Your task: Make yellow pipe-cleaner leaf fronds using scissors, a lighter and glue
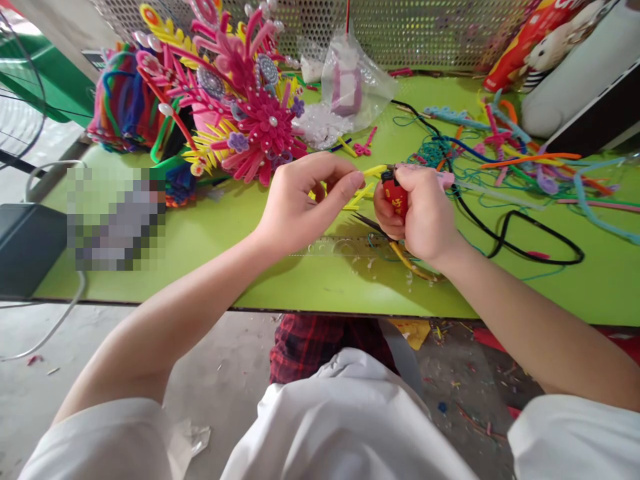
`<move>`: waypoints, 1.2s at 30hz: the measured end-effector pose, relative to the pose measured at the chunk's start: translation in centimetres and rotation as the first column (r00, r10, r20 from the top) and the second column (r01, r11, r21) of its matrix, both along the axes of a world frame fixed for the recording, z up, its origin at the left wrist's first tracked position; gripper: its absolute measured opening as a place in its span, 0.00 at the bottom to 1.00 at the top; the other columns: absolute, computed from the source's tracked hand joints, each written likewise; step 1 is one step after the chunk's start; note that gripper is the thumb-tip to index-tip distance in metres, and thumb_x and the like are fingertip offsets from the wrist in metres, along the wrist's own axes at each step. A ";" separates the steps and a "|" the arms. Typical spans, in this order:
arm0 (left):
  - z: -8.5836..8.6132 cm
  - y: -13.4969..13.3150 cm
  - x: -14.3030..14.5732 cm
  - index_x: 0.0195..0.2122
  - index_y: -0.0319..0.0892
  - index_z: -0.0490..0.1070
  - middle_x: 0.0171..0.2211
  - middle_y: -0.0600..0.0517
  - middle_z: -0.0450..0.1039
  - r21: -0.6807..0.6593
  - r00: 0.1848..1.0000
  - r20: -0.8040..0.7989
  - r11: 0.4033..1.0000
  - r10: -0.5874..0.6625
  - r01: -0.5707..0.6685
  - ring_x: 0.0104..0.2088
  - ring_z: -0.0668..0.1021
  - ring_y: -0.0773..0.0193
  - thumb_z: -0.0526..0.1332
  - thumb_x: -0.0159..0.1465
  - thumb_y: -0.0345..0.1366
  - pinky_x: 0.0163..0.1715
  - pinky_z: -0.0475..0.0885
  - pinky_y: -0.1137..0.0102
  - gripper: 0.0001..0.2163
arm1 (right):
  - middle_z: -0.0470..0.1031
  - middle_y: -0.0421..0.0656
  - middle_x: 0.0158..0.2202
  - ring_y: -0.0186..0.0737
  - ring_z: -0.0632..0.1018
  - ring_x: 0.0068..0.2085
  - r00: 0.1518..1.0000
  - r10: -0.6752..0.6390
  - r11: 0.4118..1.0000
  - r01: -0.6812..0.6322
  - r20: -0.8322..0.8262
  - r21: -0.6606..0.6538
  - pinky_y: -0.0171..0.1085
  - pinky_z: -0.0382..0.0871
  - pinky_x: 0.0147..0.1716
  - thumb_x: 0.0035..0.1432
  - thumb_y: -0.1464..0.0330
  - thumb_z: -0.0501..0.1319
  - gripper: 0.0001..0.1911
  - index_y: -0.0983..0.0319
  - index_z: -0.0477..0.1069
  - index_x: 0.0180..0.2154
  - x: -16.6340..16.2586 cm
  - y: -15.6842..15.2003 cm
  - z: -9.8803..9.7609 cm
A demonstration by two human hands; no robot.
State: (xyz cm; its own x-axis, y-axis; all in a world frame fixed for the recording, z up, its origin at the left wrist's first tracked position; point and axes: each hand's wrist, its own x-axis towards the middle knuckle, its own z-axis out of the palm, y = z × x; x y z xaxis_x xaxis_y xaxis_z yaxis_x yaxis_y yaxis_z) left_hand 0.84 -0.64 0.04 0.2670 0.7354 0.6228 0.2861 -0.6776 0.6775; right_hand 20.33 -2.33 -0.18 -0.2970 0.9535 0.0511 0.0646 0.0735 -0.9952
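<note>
My left hand (305, 200) pinches a yellow pipe cleaner (374, 171) between thumb and fingertips. Its far end reaches the top of a red lighter (397, 198), which my right hand (425, 210) grips upright with the thumb on top. Whether a flame burns there I cannot make out. More yellow pipe cleaner pieces (361, 197) show just behind my fingers. Below the lighter lie scissors (407, 260) with yellow handles, partly hidden by my right hand. A clear ruler (330, 245) rests flat on the green table (290, 287) near them.
A pink pipe cleaner flower arrangement (260, 120) stands behind my left hand, beside a bundle of colored pipe cleaners (125, 100). Loose pipe cleaners (530, 158) and a black cord (540, 253) lie at right. A plastic bag (373, 80) stands near the perforated metal panel (425, 33).
</note>
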 end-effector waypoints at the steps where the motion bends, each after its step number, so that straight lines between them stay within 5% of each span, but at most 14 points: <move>1: 0.0 0.0 0.0 0.34 0.46 0.79 0.30 0.52 0.79 0.003 1.000 0.003 1.000 -0.004 0.004 0.29 0.76 0.67 0.64 0.71 0.44 0.27 0.70 0.67 0.11 | 0.49 0.38 0.19 0.35 0.54 0.22 1.000 -0.013 1.000 0.013 -0.011 -0.019 0.40 0.44 0.23 0.68 0.45 0.50 0.30 0.58 0.55 0.22 -0.1 0.0 0.0; 15: 0.0 0.0 0.0 0.33 0.45 0.78 0.30 0.52 0.79 -0.003 1.000 -0.009 1.000 0.007 -0.007 0.29 0.76 0.68 0.63 0.72 0.45 0.27 0.70 0.67 0.13 | 0.52 0.38 0.19 0.33 0.53 0.22 0.991 -0.042 0.993 0.028 -0.124 -0.113 0.40 0.42 0.22 0.68 0.47 0.53 0.27 0.58 0.57 0.23 -0.4 -0.2 0.2; 31: 0.0 0.0 0.0 0.34 0.46 0.77 0.31 0.51 0.79 0.037 0.998 -0.033 0.998 0.050 -0.049 0.32 0.78 0.66 0.62 0.71 0.52 0.28 0.72 0.68 0.16 | 0.46 0.37 0.18 0.33 0.52 0.20 1.000 -0.004 0.997 0.003 -0.018 -0.074 0.39 0.42 0.22 0.66 0.42 0.51 0.31 0.58 0.53 0.22 -0.4 -0.4 0.5; 36: -0.1 0.0 0.0 0.35 0.47 0.77 0.31 0.51 0.79 0.051 0.999 -0.033 0.998 0.034 -0.032 0.32 0.79 0.66 0.63 0.71 0.50 0.28 0.73 0.68 0.14 | 0.47 0.37 0.19 0.33 0.51 0.21 0.995 -0.041 0.986 0.026 -0.089 -0.165 0.41 0.41 0.22 0.64 0.44 0.53 0.27 0.57 0.56 0.23 -0.4 -0.3 0.6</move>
State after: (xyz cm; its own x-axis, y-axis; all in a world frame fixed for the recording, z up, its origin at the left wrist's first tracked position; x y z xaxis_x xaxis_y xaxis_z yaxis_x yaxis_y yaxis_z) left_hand 0.80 -0.59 -0.03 0.2644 0.7117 0.6508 0.3307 -0.7008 0.6321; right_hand 19.97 -2.62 0.42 -0.2660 0.9606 -0.0807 -0.0277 -0.0913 -0.9954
